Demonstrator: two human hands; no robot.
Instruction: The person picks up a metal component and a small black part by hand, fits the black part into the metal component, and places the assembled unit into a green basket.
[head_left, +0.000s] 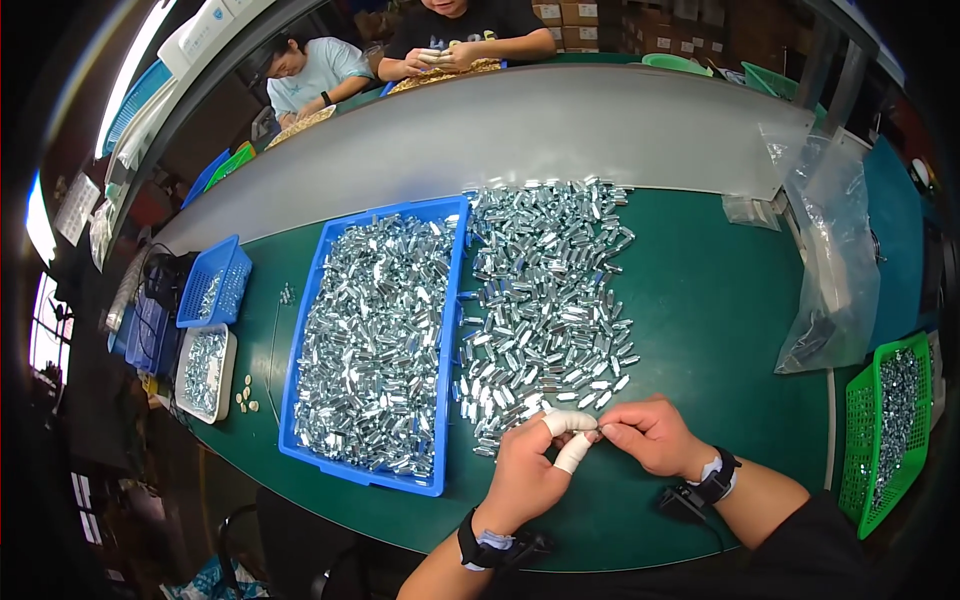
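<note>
My left hand point(527, 468) has white wraps on its thumb and forefinger, and those fingers close in a pinch. Its tips meet the fingertips of my right hand point(655, 437), which are pinched together too. Whatever lies between them is too small or hidden to make out. Just beyond both hands spreads a loose pile of shiny silver metal pieces point(545, 300), short and bar-shaped, on the green table point(700, 300). Left of this pile, a shallow blue tray point(437, 488) holds many more of the same pieces. Each wrist wears a black strap.
A grey metal barrier point(500, 125) runs along the back; two people work beyond it. At left stand a small blue basket point(232, 262) and a white tub point(225, 385) with metal parts. A clear plastic bag point(825, 290) hangs at right, above a green basket point(860, 460).
</note>
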